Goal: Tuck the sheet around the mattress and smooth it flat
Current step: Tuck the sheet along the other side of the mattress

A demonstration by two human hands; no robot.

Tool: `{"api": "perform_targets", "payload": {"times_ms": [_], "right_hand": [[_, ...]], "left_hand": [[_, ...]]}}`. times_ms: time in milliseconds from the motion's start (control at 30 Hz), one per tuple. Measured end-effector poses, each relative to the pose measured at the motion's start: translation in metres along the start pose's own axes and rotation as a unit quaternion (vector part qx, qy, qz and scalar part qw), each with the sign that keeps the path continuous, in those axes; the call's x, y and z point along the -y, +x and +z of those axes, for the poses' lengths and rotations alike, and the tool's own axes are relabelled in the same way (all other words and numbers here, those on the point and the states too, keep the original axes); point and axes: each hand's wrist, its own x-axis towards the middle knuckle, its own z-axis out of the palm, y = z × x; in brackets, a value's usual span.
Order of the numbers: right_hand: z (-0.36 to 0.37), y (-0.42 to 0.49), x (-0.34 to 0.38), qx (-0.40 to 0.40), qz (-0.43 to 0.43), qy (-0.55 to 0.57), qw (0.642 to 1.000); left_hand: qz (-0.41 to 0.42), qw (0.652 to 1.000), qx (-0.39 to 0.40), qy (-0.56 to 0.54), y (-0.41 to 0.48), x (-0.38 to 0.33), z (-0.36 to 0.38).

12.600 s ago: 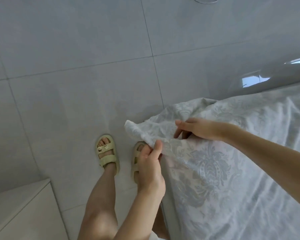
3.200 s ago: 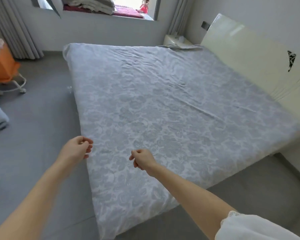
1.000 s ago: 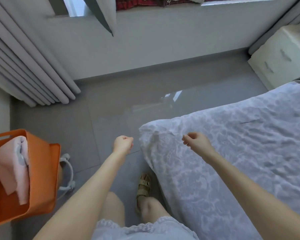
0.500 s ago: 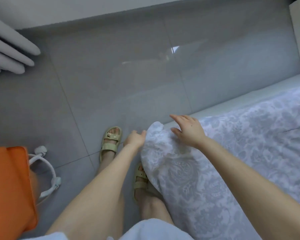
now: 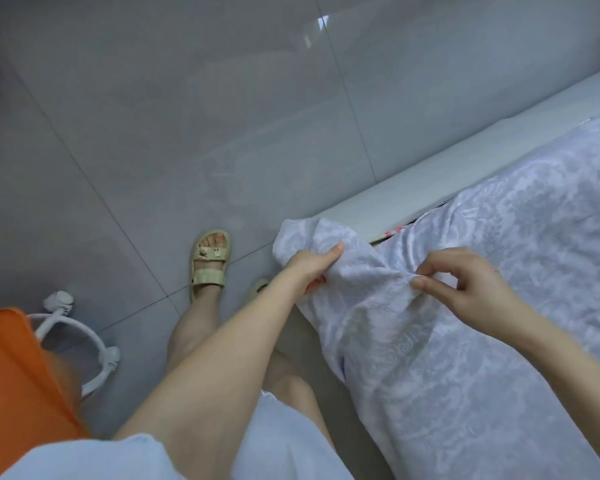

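Observation:
The pale grey floral sheet (image 5: 482,341) covers the mattress on the right. Its corner is lifted and bunched off the bed's corner. My left hand (image 5: 312,268) grips that loose corner from the left, thumb on top of the cloth. My right hand (image 5: 465,285) pinches a fold of the sheet just to the right, thumb and fingertips together. Behind the lifted cloth a strip of the pale bed frame (image 5: 447,168) shows, with a bit of the mattress's patterned edge (image 5: 394,232) exposed.
Grey floor tiles (image 5: 187,116) fill the left and top. My sandalled feet (image 5: 210,261) stand close beside the bed's corner. An orange basket (image 5: 11,382) on a white wheeled stand (image 5: 94,348) sits at the lower left.
The view has dropped closer to the corner. My left hand now grips the sheet's corner and lifts it; my right hand went from resting on the cloth to pinching a fold.

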Motion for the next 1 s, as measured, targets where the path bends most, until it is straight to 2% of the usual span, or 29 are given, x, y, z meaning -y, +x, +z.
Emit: {"api": "perform_targets", "payload": {"times_ms": [67,167,333,533,667,800,900,1000], "right_hand": [[-0.01,-0.011,-0.004,0.002,-0.02,0.028,0.999],[-0.019,-0.025,-0.007,-0.012,-0.066,0.053,0.996],[-0.032,-0.053,-0.01,-0.007,-0.086,0.043,0.995],[-0.024,-0.044,-0.012,-0.034,-0.058,-0.017,0.998],[-0.007,-0.023,-0.007,-0.058,-0.107,-0.1,0.987],[-0.005,-0.016,-0.003,-0.093,-0.14,-0.11,0.98],[0.001,-0.013,0.0,-0.082,-0.153,-0.102,0.98],[0.011,-0.002,0.001,-0.074,-0.117,-0.097,0.986]], "left_hand": [[0.024,0.999,-0.009,0.042,0.0,0.0,0.015],[0.087,0.988,-0.067,0.109,0.001,0.001,0.029],[0.164,0.964,-0.182,0.108,-0.039,0.014,0.005],[0.147,0.97,-0.193,0.014,-0.111,0.073,-0.042],[0.213,0.945,-0.242,0.059,-0.159,0.093,-0.047],[0.263,0.925,-0.261,0.082,-0.182,0.102,-0.057],[0.223,0.927,-0.295,0.06,-0.166,0.098,-0.081],[0.138,0.911,-0.313,0.231,-0.138,0.09,-0.113]]}}
